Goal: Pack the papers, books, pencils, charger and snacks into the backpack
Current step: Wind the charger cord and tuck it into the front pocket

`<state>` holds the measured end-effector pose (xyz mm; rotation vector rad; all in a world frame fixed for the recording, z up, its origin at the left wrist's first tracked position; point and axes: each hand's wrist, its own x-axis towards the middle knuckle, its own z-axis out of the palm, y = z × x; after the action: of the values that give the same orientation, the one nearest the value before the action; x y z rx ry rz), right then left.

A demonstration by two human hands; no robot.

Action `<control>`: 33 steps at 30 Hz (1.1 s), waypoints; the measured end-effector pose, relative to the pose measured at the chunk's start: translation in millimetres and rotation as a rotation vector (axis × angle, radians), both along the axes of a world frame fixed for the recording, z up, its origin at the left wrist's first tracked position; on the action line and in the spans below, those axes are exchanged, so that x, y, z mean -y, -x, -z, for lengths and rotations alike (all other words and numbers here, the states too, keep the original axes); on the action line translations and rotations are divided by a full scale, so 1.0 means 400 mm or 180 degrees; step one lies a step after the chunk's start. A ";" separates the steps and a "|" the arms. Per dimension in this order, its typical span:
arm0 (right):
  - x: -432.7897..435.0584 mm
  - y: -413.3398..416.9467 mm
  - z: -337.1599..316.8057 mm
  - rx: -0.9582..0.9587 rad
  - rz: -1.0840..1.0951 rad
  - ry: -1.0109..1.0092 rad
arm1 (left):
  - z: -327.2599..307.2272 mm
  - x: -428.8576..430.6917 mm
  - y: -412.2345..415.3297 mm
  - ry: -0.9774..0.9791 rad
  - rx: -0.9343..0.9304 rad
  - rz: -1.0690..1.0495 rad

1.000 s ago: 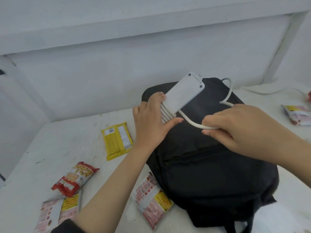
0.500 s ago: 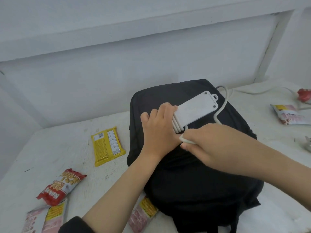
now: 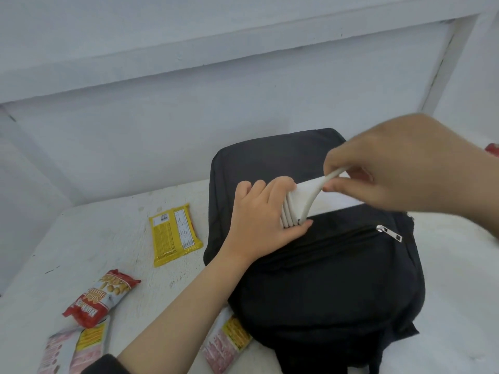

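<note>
A black backpack (image 3: 324,279) lies flat on the white table, its front pocket zipper (image 3: 388,233) closed. Above it my left hand (image 3: 262,225) grips a flat white charger (image 3: 332,195) by its wound end, holding several loops of cable against it. My right hand (image 3: 399,168) pinches the white cable (image 3: 316,195) and holds it across the charger's face. Most of the charger is hidden behind my right hand. Snack packets lie on the table: a yellow one (image 3: 174,233), a red one (image 3: 101,296) and two pink-and-yellow ones (image 3: 73,349) (image 3: 226,344).
The white table (image 3: 108,238) ends at a white wall behind and on the left. A red object (image 3: 492,149) shows at the far right edge. One pink packet lies partly under the backpack's lower left side.
My right hand has risen from below the charger to above it, carrying the cable over its face in another turn. My left hand keeps its hold. The camera has shifted right.
</note>
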<state>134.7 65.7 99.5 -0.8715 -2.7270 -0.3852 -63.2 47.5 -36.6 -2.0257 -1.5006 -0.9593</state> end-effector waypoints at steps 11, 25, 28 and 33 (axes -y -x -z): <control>-0.119 0.030 0.016 -0.1310 -0.0490 0.2494 | -0.065 0.055 0.009 -0.0737 -0.0431 0.0799; -0.047 0.084 0.204 -0.1017 -0.0160 0.2469 | -0.095 0.055 0.024 -0.0499 0.0968 0.0095; -0.034 0.072 0.210 -0.0358 0.0251 0.1894 | -0.103 0.039 0.033 -0.0233 0.1120 -0.0355; -0.014 0.054 0.178 0.0161 0.0443 0.0420 | -0.066 0.007 0.050 0.0224 0.0909 -0.0723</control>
<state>113.0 71.2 28.3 -1.1047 -2.7724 -0.2592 -83.4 44.8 -10.2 -1.7700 -1.8912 -1.1506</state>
